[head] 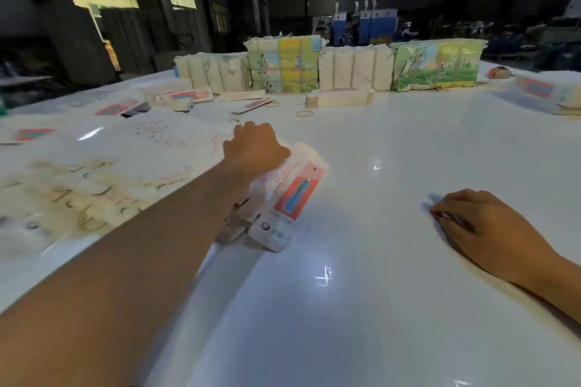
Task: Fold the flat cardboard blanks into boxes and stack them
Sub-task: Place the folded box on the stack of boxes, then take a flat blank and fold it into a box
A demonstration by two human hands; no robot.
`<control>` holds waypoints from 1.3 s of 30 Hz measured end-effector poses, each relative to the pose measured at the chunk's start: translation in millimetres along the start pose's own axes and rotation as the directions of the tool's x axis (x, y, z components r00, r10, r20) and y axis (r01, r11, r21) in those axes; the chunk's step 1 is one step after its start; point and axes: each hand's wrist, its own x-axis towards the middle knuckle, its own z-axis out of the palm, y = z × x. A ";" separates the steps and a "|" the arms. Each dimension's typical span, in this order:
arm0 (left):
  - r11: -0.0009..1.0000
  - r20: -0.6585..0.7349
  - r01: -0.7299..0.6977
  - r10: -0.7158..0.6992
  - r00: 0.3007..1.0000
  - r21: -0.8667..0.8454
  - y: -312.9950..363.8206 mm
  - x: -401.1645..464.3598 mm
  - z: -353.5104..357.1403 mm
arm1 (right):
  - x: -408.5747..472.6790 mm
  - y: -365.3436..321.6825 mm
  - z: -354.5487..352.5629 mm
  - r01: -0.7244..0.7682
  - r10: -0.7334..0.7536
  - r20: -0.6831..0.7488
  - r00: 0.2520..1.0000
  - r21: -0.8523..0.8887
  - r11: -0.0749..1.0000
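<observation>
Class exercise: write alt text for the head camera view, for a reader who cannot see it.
A person's left hand grips one end of a long white box with a red panel over a glossy white table, while the right hand rests on the table, fingers loosely curled. Tied bundles of cardboard blanks line the far edge.

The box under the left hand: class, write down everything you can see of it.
The box is long, narrow and white, seemingly thin printed cardboard, with a red and blue panel, rows of small red marks and a round logo near its close end. It lies slanted on the white table, its near end slightly lifted. The left hand covers its far end; the grip is blurred. Its flaps cannot be judged.
</observation>
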 end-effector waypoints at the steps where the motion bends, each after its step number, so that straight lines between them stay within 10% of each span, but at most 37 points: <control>1: 0.991 0.018 0.086 -0.088 0.996 0.107 -17.9 7.8 -0.6 | -0.1 0.1 -0.1 0.002 -0.002 0.008 1.000 0.007 1.000; 6: 0.945 0.082 0.235 -0.259 0.962 0.227 -60.6 32.5 7.4 | 0.3 2.3 3.8 -0.005 0.005 -0.004 1.000 0.008 1.000; 26: 0.779 -0.092 0.234 -0.349 0.933 -0.582 -45.7 45.4 -13.8 | 0.4 9.8 1.2 -0.022 0.022 0.013 1.000 -0.013 1.000; 32: 0.699 -0.030 -0.031 0.014 0.999 -0.714 38.5 -4.5 -35.5 | -2.8 7.8 -3.2 -0.029 0.030 0.030 0.999 -0.042 0.999; 39: 0.780 0.043 -0.405 0.481 0.875 -0.477 107.2 -96.3 30.0 | -10.4 3.2 -7.5 -0.082 0.081 0.012 0.997 0.071 0.994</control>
